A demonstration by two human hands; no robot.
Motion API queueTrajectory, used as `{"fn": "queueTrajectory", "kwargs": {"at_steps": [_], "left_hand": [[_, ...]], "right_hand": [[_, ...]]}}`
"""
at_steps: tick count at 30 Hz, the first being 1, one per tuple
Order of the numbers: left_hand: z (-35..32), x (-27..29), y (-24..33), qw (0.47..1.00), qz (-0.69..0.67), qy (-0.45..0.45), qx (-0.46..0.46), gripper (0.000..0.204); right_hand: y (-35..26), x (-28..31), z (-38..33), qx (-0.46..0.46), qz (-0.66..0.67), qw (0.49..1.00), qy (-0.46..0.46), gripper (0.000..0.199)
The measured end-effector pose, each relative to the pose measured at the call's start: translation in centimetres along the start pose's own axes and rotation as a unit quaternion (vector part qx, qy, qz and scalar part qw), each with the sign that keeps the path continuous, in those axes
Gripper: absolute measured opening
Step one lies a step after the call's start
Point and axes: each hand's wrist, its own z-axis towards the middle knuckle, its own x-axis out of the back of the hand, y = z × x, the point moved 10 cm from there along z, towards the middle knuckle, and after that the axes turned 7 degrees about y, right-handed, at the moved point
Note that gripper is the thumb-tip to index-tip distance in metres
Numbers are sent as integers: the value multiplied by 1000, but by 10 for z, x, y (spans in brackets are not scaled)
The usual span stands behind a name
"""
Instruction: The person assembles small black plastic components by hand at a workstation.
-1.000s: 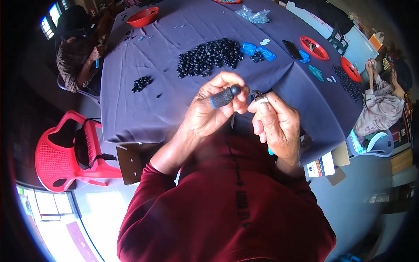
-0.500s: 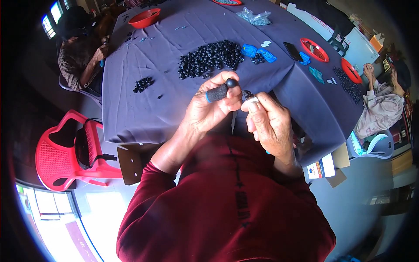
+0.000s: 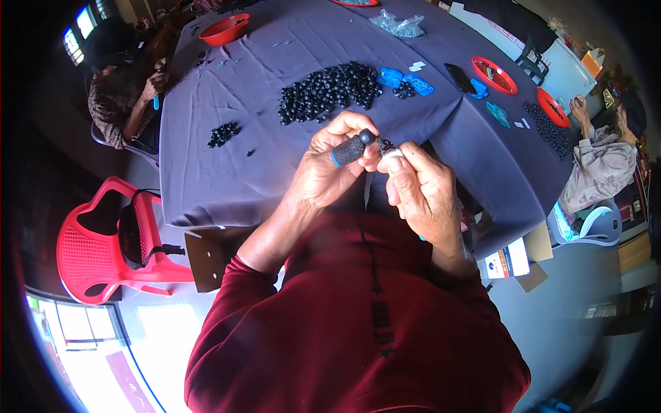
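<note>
Between the fingertips of my left hand (image 3: 323, 165) sits a small round black ball (image 3: 368, 136), glossy and bead-like. A dark fabric finger sleeve (image 3: 349, 151) with a blue edge covers one digit of that hand. Close to its right, my right hand (image 3: 425, 189) is closed in a pinch on a small dark piece (image 3: 385, 145) whose kind is too small to make out. Something whitish (image 3: 393, 158) shows at the right fingertips. The dark piece is right beside the ball; whether they touch I cannot tell. Beyond my hands lies a large pile of black balls (image 3: 323, 93).
A grey cloth (image 3: 213, 179) covers the table. Left of the pile is a smaller dark heap (image 3: 224, 133). Red bowls (image 3: 227, 31), blue packets (image 3: 390, 78) and a phone (image 3: 460, 79) lie farther out. People sit at both sides; a red chair (image 3: 89, 248) stands at left.
My two hands have come slightly closer, bringing the ball and the dark piece nearly together. Both hands keep their hold.
</note>
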Motion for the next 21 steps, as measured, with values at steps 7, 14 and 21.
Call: {"fn": "queueTrajectory", "kwargs": {"at_steps": [7,14,21], "left_hand": [[0,-3,4,996,83,-3,-30,31],[-1,-2,5,994,109,9,-27,30],[-2,-2,6,990,136,16,-33,21]], "right_hand": [[1,1,1,-10,-17,1000,-5,25],[2,2,0,23,-22,999,4,24],[6,1,1,8,-40,999,-14,22]]}}
